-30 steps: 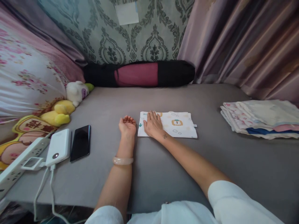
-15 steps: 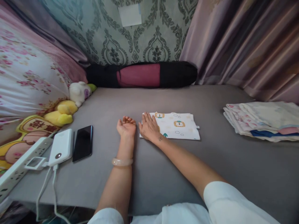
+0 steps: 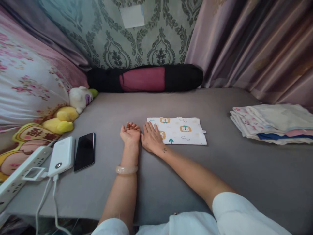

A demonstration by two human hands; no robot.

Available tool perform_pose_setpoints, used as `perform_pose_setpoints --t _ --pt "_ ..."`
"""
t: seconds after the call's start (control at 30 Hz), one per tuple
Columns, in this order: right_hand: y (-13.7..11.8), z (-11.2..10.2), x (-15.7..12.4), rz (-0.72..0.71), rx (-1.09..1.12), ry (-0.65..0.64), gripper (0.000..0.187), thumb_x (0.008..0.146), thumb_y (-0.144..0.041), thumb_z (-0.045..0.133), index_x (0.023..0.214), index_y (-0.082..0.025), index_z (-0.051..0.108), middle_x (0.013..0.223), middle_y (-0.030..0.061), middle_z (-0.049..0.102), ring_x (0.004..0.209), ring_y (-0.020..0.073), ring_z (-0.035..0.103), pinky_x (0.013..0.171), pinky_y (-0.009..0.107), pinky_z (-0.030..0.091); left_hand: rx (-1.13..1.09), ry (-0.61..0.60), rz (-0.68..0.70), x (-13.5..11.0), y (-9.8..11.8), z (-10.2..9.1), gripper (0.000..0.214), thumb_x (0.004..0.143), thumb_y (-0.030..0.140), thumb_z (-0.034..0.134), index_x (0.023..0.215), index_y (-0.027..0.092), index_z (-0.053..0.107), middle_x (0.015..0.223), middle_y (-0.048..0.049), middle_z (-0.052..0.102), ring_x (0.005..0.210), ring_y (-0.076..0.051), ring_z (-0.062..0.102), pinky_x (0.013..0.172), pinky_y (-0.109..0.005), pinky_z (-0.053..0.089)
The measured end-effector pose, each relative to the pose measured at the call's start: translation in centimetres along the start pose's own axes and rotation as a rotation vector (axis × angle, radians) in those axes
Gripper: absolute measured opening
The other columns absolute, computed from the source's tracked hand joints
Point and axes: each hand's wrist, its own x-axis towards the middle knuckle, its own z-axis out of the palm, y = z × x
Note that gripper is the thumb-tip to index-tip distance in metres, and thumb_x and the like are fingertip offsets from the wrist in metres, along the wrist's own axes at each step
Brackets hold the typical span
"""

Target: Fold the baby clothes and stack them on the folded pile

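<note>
A folded white cloth [image 3: 192, 134] with lion faces, small clouds and a green arrow lies flat on the grey sheet [image 3: 156, 182]. Palm down, my right hand [image 3: 152, 137] rests over the cloth's left edge, fingers stretched out and holding nothing. Just left of it, my left hand [image 3: 131, 133] lies palm up on the sheet, its fingers loosely curled and the palm bare. The two hands are side by side, very close together. A pale bangle [image 3: 126, 170] circles my left wrist.
At the right sits a stack of folded cloths [image 3: 274, 125]. On the left are a black phone [image 3: 84, 151], a white power bank [image 3: 61, 155] with cables, a power strip [image 3: 24, 174] and plush toys [image 3: 60, 120]. A long black and red bag [image 3: 144, 79] lies along the wall.
My right hand has slid slightly left, toward my left hand, uncovering more of the cloth's left end. The whole view has shifted a little.
</note>
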Motion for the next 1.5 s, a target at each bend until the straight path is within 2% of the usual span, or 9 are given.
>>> perform_pose_setpoints --t 0.17,0.4,0.67,0.8,0.93,1.1,1.33,1.43,1.5 --pt "1.0 -1.2 0.5 0.013 0.051 -0.078 0.058 0.099 -0.035 0.025 0.146 -0.004 0.034 0.155 0.015 0.028 0.145 0.025 0.02 0.118 0.044 0.013 0.057 -0.014 0.008 0.1 0.0 0.0 0.05 0.099 0.034 0.016 0.066 0.018 0.05 0.057 -0.0003 0.05 0.049 -0.01 0.048 0.051 -0.021 0.037" --pt "3.1 -1.5 1.0 0.02 -0.053 0.002 0.058 0.099 -0.038 0.028 0.146 -0.006 0.035 0.154 0.0151 0.031 0.144 0.0261 0.023 0.118 0.046 0.007 0.125 -0.068 0.031 0.5 -0.1 -0.4 0.043 0.098 0.035 0.025 0.066 0.018 0.05 0.057 0.0003 0.05 0.047 -0.01 0.049 0.049 -0.02 0.039" --pt "3.1 -0.7 0.9 0.025 -0.065 0.033 0.055 0.098 -0.038 0.031 0.145 -0.009 0.039 0.153 0.0135 0.035 0.142 0.027 0.026 0.117 0.046 0.009 0.076 0.005 0.005 0.0 -0.1 0.2 0.043 0.098 0.031 0.022 0.068 0.018 0.05 0.057 0.0004 0.051 0.047 -0.009 0.049 0.048 -0.02 0.038" --pt "3.6 -1.3 0.9 0.02 -0.019 0.006 0.055 0.1 -0.038 0.027 0.146 -0.011 0.037 0.153 0.012 0.036 0.143 0.0235 0.026 0.118 0.043 0.011 0.125 -0.038 0.014 0.1 0.0 0.0 0.041 0.098 0.032 0.026 0.067 0.019 0.049 0.057 0.0011 0.051 0.047 -0.009 0.049 0.049 -0.02 0.039" --pt "5.0 -2.4 0.4 0.104 -0.017 0.004 0.058 0.1 -0.038 0.024 0.147 -0.006 0.034 0.154 0.0147 0.031 0.144 0.0253 0.023 0.118 0.043 0.012 0.146 -0.068 0.031 0.6 -0.1 -0.4 0.038 0.096 0.032 0.03 0.065 0.019 0.049 0.056 0.0008 0.051 0.046 -0.009 0.049 0.049 -0.02 0.038" --pt "6.7 -3.1 -0.9 0.186 -0.058 -0.018 0.062 0.099 -0.04 0.024 0.149 -0.004 0.029 0.156 0.0154 0.027 0.145 0.0271 0.019 0.118 0.046 0.011 0.144 -0.043 0.03 0.7 -0.2 -0.4 0.036 0.095 0.03 0.031 0.066 0.019 0.05 0.056 0.0003 0.051 0.047 -0.01 0.049 0.05 -0.021 0.038" --pt "6.8 -2.5 -1.2 0.201 -0.056 -0.021 0.063 0.099 -0.042 0.023 0.15 -0.004 0.025 0.157 0.0145 0.025 0.146 0.0267 0.018 0.118 0.047 0.01 0.129 0.034 0.003 -0.2 -0.2 0.6 0.038 0.095 0.028 0.029 0.066 0.018 0.052 0.056 0.0009 0.053 0.047 -0.009 0.05 0.049 -0.021 0.037" --pt "7.2 -2.9 -1.2 0.18 -0.021 -0.048 0.063 0.099 -0.042 0.023 0.15 -0.006 0.026 0.156 0.0136 0.026 0.146 0.026 0.019 0.118 0.046 0.011 0.272 0.003 0.091 -0.7 -0.9 1.2 0.036 0.094 0.03 0.037 0.065 0.017 0.054 0.056 0.0015 0.053 0.046 -0.008 0.049 0.049 -0.02 0.036" --pt "7.7 -3.4 -1.3 0.172 -0.005 -0.072 0.062 0.1 -0.042 0.023 0.149 -0.006 0.028 0.156 0.0137 0.028 0.145 0.0256 0.02 0.118 0.044 0.013 0.457 -0.061 0.249 -1.3 -2.0 1.6 0.031 0.092 0.029 0.046 0.065 0.016 0.057 0.057 0.0011 0.055 0.048 -0.008 0.05 0.05 -0.019 0.036"
